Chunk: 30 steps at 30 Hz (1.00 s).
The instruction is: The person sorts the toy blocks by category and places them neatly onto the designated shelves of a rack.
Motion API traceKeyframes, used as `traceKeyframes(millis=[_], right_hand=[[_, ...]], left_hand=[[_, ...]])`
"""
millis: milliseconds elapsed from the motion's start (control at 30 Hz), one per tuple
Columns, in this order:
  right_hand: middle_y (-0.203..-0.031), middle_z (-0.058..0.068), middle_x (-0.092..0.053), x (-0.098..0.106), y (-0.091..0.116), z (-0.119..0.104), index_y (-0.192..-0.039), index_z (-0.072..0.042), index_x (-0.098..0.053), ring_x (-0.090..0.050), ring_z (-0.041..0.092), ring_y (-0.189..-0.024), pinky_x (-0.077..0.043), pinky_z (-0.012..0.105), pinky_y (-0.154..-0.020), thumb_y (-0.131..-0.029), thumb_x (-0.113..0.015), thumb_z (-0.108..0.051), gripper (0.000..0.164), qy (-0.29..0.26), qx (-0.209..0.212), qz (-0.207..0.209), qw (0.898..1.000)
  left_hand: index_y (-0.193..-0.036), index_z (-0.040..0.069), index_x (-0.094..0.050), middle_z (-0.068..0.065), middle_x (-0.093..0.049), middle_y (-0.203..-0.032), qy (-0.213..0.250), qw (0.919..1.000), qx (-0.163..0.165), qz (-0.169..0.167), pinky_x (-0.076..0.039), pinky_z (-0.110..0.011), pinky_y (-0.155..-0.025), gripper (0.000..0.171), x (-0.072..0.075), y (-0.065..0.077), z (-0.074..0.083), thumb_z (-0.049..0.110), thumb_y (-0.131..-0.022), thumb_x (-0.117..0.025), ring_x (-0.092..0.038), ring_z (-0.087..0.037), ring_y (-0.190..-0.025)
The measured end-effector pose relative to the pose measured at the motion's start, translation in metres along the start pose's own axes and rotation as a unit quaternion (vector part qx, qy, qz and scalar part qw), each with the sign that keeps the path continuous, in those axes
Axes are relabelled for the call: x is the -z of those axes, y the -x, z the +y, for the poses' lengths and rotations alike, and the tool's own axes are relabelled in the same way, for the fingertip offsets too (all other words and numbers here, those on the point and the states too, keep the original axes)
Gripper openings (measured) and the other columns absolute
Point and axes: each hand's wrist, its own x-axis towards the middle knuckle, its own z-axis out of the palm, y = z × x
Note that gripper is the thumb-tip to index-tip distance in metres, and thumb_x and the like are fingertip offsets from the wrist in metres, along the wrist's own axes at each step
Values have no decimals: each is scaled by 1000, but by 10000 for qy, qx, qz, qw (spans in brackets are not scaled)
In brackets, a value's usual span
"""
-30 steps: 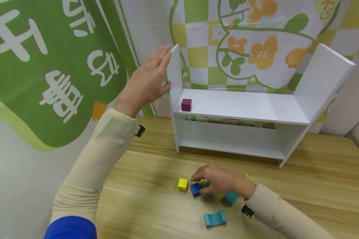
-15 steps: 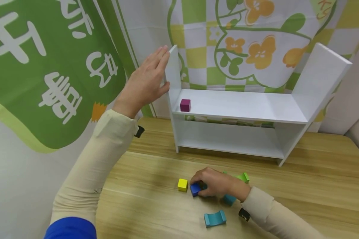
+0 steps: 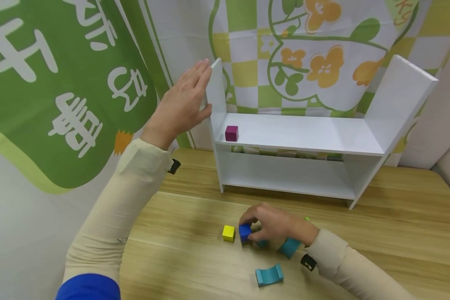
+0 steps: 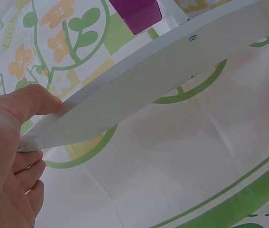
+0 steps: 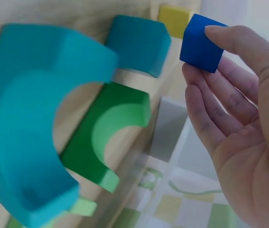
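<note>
A blue cube [image 3: 244, 233] is held over the front part of the table [image 3: 180, 258], just right of a yellow cube [image 3: 228, 233]; whether the tabletop is touched by it cannot be told. It is pinched between the thumb and fingers of the right hand [image 3: 271, 225]. A teal block [image 5: 138, 45] is partly covered by that hand in the head view, and a green arch [image 5: 96, 135] is mostly hidden there. Nearer the front edge, a teal arch [image 3: 269, 276] is laid on the wood. Behind these, a white shelf [image 3: 296, 131] is stood, with a purple cube [image 3: 231, 133] set at the left end of its upper board. Its left side panel is touched by the left hand [image 3: 180, 102], whose fingers are held straight. A patterned cloth [image 3: 247, 50] is hung behind.
</note>
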Motion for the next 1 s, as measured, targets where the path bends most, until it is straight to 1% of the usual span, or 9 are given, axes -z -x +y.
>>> traceKeyframes(millis=[133, 233, 333, 467, 600, 700, 800, 867, 1000], right_hand=[[-123, 8, -78, 10, 1, -4, -125, -4, -75, -74, 15, -106, -67, 31, -91, -93, -81, -13, 34, 39, 104, 79, 9999], [-120, 6, -79, 20, 1, -6, -124, -5, -76, -74, 12, -104, -67, 30, -90, -93, -81, -14, 33, 132, 160, 86, 9997], [-119, 3, -79, 33, 0, -9, -125, -7, -76, -73, 10, -103, -66, 29, -91, -94, -81, -17, 33, 236, 72, -8, 9997], [-120, 4, -78, 52, 2, -13, -127, -8, -75, -73, 12, -104, -66, 27, -91, -94, -80, -19, 35, 428, 16, -52, 9991], [-118, 8, -78, 74, 5, -18, -125, -4, -75, -76, 17, -102, -66, 26, -87, -93, -81, -17, 35, 619, 207, 190, 9977], [-116, 9, -79, 90, 6, -20, -124, -4, -76, -78, 18, -99, -67, 29, -86, -92, -81, -16, 34, 668, 303, 378, 9966], [-117, 6, -79, 106, 6, -25, -125, -6, -76, -77, 17, -101, -67, 32, -88, -93, -81, -18, 35, 681, 151, 403, 9967], [-119, 4, -79, 117, 6, -29, -127, -7, -75, -76, 17, -104, -67, 34, -91, -94, -81, -21, 37, 729, -22, 385, 9966], [-121, 3, -78, 140, 3, -37, -130, -10, -74, -75, 21, -108, -66, 37, -94, -92, -82, -23, 40, 853, -273, 462, 9949]], left_hand=[[-167, -3, -14, -16, -11, -178, 19, 10000, -4, 26, -9, -42, -139, 82, -1, 0, 0, 20, -104, -61, -12, -32, -167], [-167, -3, -14, -16, -11, -178, 13, 10000, -7, 54, -9, -41, -139, 82, -2, 0, 0, 20, -104, -61, -13, -32, -167], [-167, -3, -14, -16, -11, -178, 0, 10000, -11, 56, -9, -41, -139, 82, -1, 0, -1, 20, -104, -61, -13, -32, -167], [-167, -3, -14, -16, -11, -178, 0, 10000, -33, 64, -9, -41, -139, 82, -1, 0, -1, 20, -104, -61, -13, -32, -167], [-167, -3, -15, -16, -12, -178, 40, 9999, -74, 79, -9, -41, -139, 82, -2, -1, -1, 20, -104, -61, -13, -32, -167], [-167, -3, -14, -15, -11, -178, 66, 9999, -76, 45, -8, -40, -139, 82, -2, -1, 0, 20, -105, -61, -12, -32, -167], [-168, -3, -12, -15, -10, -178, 69, 10000, -61, 0, -7, -40, -139, 82, -2, -1, 0, 20, -105, -60, -11, -31, -167], [-168, -3, -11, -15, -9, -179, 78, 10000, -51, -22, -7, -40, -139, 82, -1, 0, 0, 20, -105, -59, -11, -31, -167], [-168, -3, -12, -15, -10, -178, 78, 10000, -26, -27, -8, -41, -139, 82, -1, 0, -1, 19, -105, -60, -12, -32, -167]])
